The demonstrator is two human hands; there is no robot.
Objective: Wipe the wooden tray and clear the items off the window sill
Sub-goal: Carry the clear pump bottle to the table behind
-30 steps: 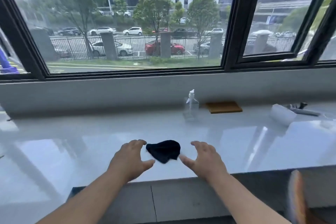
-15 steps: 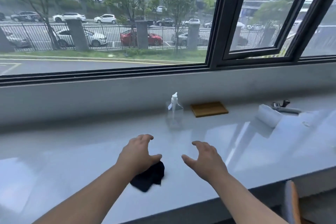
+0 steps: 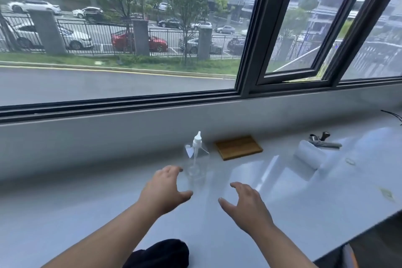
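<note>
A flat wooden tray (image 3: pixel 238 147) lies on the white window sill (image 3: pixel 65 209) near the back wall. Just left of it stands a clear spray bottle (image 3: pixel 196 159) with a white nozzle. My left hand (image 3: pixel 166 189) is open, fingers spread, its fingertips close to the bottle's left side without gripping it. My right hand (image 3: pixel 245 204) is open too, hovering over the sill in front of the bottle and to its right. A black cloth (image 3: pixel 161 253) lies bunched on the sill under my left forearm, at the frame's bottom edge.
A white roll (image 3: pixel 309 157) lies to the right of the tray, with a metal tool (image 3: pixel 324 140) behind it. Black cables (image 3: pixel 391 114) show at the far right. The window frame (image 3: pixel 250 67) rises behind the sill. The sill's front edge runs diagonally at the lower right.
My left hand let go of the black cloth, which now lies under my forearm. Both hands moved forward toward the spray bottle, and the view came closer to the sill.
</note>
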